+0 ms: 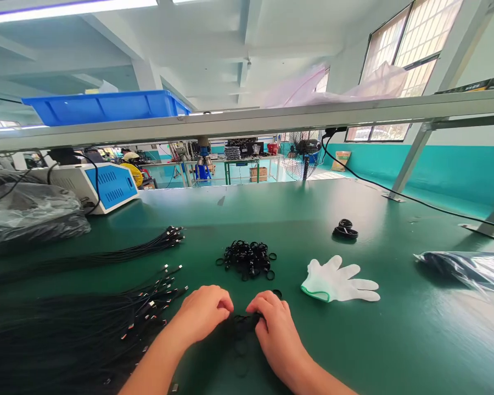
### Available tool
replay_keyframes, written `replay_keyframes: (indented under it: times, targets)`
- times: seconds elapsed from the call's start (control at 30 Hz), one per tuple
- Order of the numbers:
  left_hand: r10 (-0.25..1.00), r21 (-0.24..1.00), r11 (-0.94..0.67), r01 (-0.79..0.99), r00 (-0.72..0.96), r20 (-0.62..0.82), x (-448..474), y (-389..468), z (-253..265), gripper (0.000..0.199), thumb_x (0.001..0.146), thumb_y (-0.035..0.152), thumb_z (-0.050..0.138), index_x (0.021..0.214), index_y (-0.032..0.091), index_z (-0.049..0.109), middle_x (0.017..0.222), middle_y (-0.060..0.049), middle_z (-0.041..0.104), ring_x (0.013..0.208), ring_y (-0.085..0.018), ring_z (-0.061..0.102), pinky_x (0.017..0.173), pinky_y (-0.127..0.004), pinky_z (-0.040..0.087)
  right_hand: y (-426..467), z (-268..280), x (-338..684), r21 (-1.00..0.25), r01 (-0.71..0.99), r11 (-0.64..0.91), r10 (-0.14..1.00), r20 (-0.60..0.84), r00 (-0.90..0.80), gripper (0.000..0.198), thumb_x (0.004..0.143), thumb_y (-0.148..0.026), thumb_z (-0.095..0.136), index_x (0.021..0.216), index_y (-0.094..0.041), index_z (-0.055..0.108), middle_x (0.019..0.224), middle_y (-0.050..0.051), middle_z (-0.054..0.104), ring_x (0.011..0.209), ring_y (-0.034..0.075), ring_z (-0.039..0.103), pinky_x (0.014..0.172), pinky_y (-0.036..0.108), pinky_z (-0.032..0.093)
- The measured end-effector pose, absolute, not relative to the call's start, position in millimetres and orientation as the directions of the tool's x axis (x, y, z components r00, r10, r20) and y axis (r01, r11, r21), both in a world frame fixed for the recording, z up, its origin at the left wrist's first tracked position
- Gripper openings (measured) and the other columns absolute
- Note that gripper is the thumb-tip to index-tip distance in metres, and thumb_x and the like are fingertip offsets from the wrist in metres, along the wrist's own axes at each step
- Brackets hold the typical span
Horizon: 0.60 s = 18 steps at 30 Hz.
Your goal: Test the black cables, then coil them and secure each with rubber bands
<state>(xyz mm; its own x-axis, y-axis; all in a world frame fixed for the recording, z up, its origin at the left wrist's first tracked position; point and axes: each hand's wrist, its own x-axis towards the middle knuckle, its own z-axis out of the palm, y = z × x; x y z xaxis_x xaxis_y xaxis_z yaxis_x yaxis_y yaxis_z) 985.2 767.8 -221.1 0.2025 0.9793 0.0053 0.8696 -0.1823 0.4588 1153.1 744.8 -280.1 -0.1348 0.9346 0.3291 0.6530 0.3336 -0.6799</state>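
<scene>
My left hand (pixel 208 311) is above the green table, its fingers curled and thumb and forefinger close together; what they hold, if anything, I cannot make out. My right hand (pixel 275 326) faces it, with thumb and forefinger closed on a small black ring (pixel 256 317), partly hidden by the fingers. More dark rings (pixel 241 323) show blurred between the hands. Just beyond lies a pile of small black rings (pixel 249 258), a few loose at its edges. One ring (pixel 277 294) lies right behind my right hand's knuckles.
Bundles of black cables (pixel 144 307) with metal plugs spread on the left. A white glove (pixel 340 280) and a coiled black cable (pixel 346 230) lie right. A plastic bag (pixel 469 269) sits at far right, a blue-white machine (pixel 102 186) at back left. A shelf beam (pixel 247 122) crosses above.
</scene>
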Motion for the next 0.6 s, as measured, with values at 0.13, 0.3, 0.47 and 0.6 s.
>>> replay_keyframes:
  times: [0.13,0.3,0.47,0.6]
  targets:
    - [0.989,0.465,-0.142,0.874,0.139,0.043,990.2,798.9,-223.1,0.01,0.076,0.018,0.057,0.071,0.022,0.065,0.073,0.0,0.065,0.069,-0.016,0.058,0.061,-0.027,0.04,765.0,-280.3,1170.2,-0.764,0.617,0.189,0.946,0.31,0.094,0.037,0.07,-0.001,0.034,0.092,-0.02,0.058,0.11,0.007,0.054,0.093,0.021,0.052,0.081,0.036,0.037]
    - [0.988,0.502,-0.146,0.853,0.104,0.112,1027.3,820.5,-235.5,0.02,0.087,0.033,0.052,0.083,0.015,0.06,0.083,-0.002,0.062,0.076,-0.015,0.058,0.072,-0.034,0.047,783.9,-286.8,1187.8,-0.788,0.598,0.143,0.948,0.282,0.146,0.026,0.07,-0.009,0.047,0.088,-0.019,0.062,0.09,0.009,0.06,0.088,0.026,0.053,0.077,0.039,0.035]
    - [0.98,0.605,-0.195,0.772,0.128,0.153,1042.4,809.7,-241.2,0.01,0.081,0.021,0.054,0.074,0.018,0.059,0.074,0.0,0.062,0.069,-0.014,0.056,0.066,-0.029,0.044,787.2,-285.4,1191.5,-0.869,0.468,0.158,0.963,0.241,0.121,0.012,0.069,-0.016,0.05,0.064,-0.02,0.06,0.065,0.001,0.058,0.066,0.019,0.052,0.063,0.03,0.036]
    - [0.977,0.711,-0.214,0.67,0.159,0.144,1038.1,793.1,-244.2,0.008,0.074,0.018,0.053,0.076,0.021,0.06,0.073,0.001,0.064,0.067,-0.014,0.058,0.06,-0.023,0.043,785.7,-278.3,1185.2,-0.959,0.247,0.14,0.985,0.161,0.064,0.016,0.07,-0.03,0.051,0.07,-0.017,0.06,0.063,0.0,0.059,0.058,0.015,0.052,0.055,0.026,0.039]
